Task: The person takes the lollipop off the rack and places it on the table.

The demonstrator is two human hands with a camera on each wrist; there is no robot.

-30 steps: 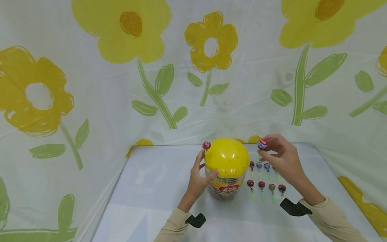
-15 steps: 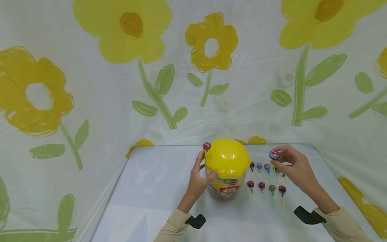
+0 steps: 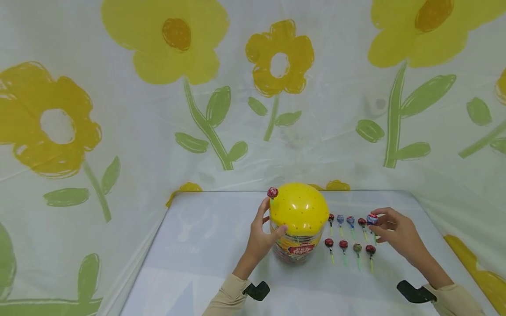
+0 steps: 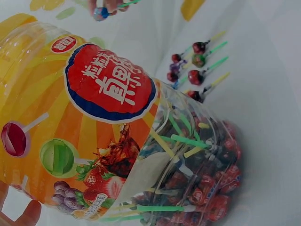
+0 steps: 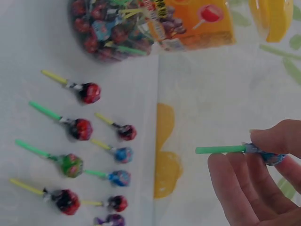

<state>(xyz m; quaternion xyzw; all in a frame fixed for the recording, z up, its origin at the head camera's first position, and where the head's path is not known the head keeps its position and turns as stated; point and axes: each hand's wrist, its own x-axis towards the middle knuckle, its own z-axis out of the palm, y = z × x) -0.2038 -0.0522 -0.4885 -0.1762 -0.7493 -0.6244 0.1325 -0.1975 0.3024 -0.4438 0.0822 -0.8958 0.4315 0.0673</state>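
Observation:
My left hand point(image 3: 258, 239) grips a clear candy jar point(image 3: 298, 250) with a domed yellow lid point(image 3: 299, 208), its thumb on the lid's front edge. Beside those fingertips, at the lid's left edge, a red-wrapped lollipop point(image 3: 272, 192) stands upright. To the right, my right hand point(image 3: 403, 230) pinches a blue-and-red lollipop point(image 3: 371, 219) between thumb and fingers just under the candy head. Its green stick point(image 5: 221, 149) points away from the palm in the right wrist view. In the left wrist view, lollipops fill the lower part of the jar point(image 4: 202, 188).
Two rows of lollipops lie right of the jar: a far row with a blue one point(image 3: 340, 218) and a near row with a green one point(image 3: 357, 248). The white table point(image 3: 205, 250) backs onto a flower-printed curtain point(image 3: 336, 145).
My right hand has moved right and down toward the table with the lollipop, from beside the lid to the right end of the far row. The left hand stays on the jar.

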